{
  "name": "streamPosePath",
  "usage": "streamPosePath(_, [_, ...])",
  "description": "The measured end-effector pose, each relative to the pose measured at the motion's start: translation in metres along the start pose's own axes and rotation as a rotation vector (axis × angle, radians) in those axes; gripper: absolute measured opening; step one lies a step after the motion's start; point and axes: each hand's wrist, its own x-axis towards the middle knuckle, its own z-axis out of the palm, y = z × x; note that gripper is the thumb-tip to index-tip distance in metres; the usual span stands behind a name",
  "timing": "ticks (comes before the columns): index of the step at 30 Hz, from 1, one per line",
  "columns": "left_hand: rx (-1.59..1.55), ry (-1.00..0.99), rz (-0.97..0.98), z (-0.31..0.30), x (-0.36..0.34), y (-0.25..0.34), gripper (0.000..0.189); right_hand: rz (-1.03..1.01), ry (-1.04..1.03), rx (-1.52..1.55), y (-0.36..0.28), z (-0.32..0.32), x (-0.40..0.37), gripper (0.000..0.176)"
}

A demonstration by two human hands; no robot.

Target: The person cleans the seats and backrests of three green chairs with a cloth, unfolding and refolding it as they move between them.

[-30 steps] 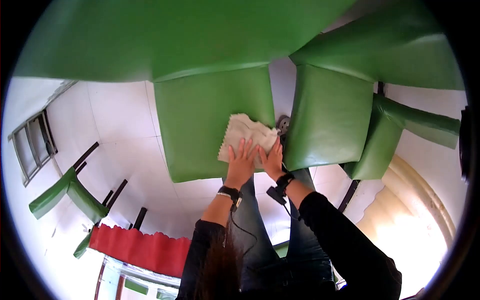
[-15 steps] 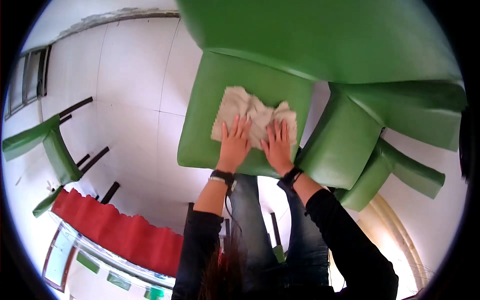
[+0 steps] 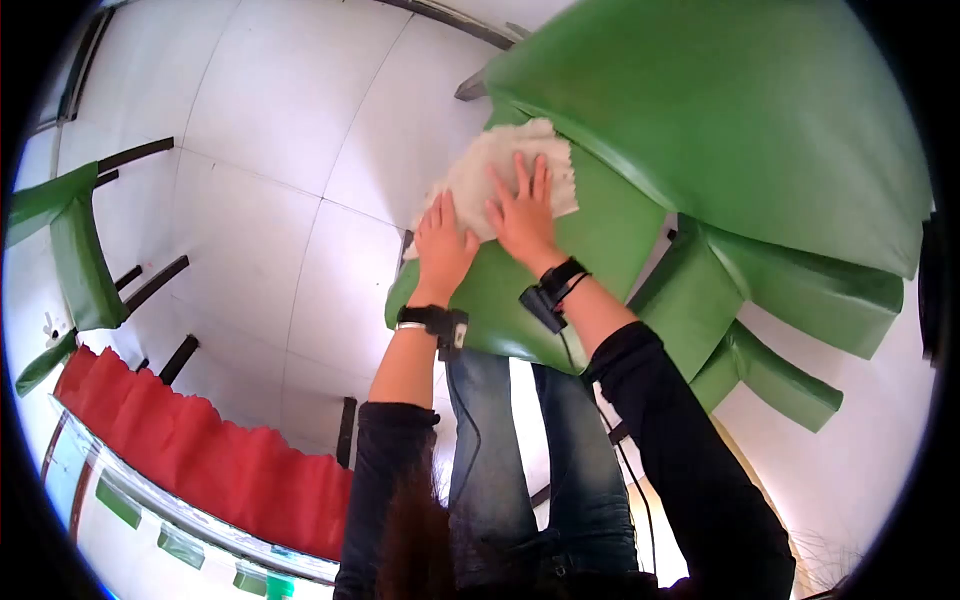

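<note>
A beige cloth [image 3: 485, 168] with zigzag-cut edges lies spread over the left side of a green padded chair seat [image 3: 590, 270], partly over its left edge. My left hand [image 3: 443, 248] presses on the cloth's lower left part, fingers stretched out. Flat on the cloth's right part rests my right hand [image 3: 525, 215], its fingers spread. Both wrists wear dark bands with small devices and cables. Behind the seat rises the chair's green backrest [image 3: 700, 110].
More green chairs [image 3: 700, 290] stand close on the right. Another green chair [image 3: 85, 250] is at the far left. A table with a red cloth [image 3: 200, 440] is at the lower left. Pale tiled floor [image 3: 300, 110] lies to the left of the seat.
Both hands and the cloth have moved from the middle of the seat to its left edge. The camera view has shifted, and the chair appears turned.
</note>
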Motion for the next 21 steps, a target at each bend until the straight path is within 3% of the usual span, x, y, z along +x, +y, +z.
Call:
streamPosePath(2, [-0.142,0.04,-0.049,-0.006,-0.021,-0.024,0.061,-0.023,-0.041,0.046,-0.028,0.01,-0.014,0.047])
streamPosePath(6, [-0.242,-0.171,-0.253,-0.032,-0.07,-0.06,0.056,-0.12,-0.187,0.121,-0.081,0.022,-0.056,0.048])
streamPosePath(7, [-0.243,-0.168,-0.258,-0.034,-0.083,-0.067,0.056,-0.141,-0.217,0.14,-0.092,0.028,-0.069,0.048])
streamPosePath(9, [-0.547,-0.09,-0.421,-0.033,-0.108,-0.08,0.049,-0.191,-0.244,0.163,-0.112,0.039,-0.093,0.05])
streamPosePath(11, [-0.589,-0.061,-0.476,-0.032,-0.129,-0.088,0.045,-0.239,-0.276,0.19,-0.125,0.044,-0.115,0.051])
streamPosePath(13, [-0.627,-0.026,-0.532,-0.034,-0.148,-0.09,0.042,-0.336,-0.468,0.227,-0.132,0.045,-0.13,0.052])
streamPosePath(15, [-0.99,-0.121,-0.837,-0.04,-0.156,-0.086,0.043,-0.361,-0.46,0.235,-0.13,0.047,-0.133,0.053])
streamPosePath(17, [-1.122,-0.031,-0.801,-0.036,-0.156,-0.079,0.046,-0.498,-0.42,0.156,-0.118,0.047,-0.129,0.053])
streamPosePath(21, [-0.895,-0.009,-0.702,-0.021,-0.133,-0.088,0.053,-0.439,-0.385,0.09,-0.093,0.04,-0.11,0.053])
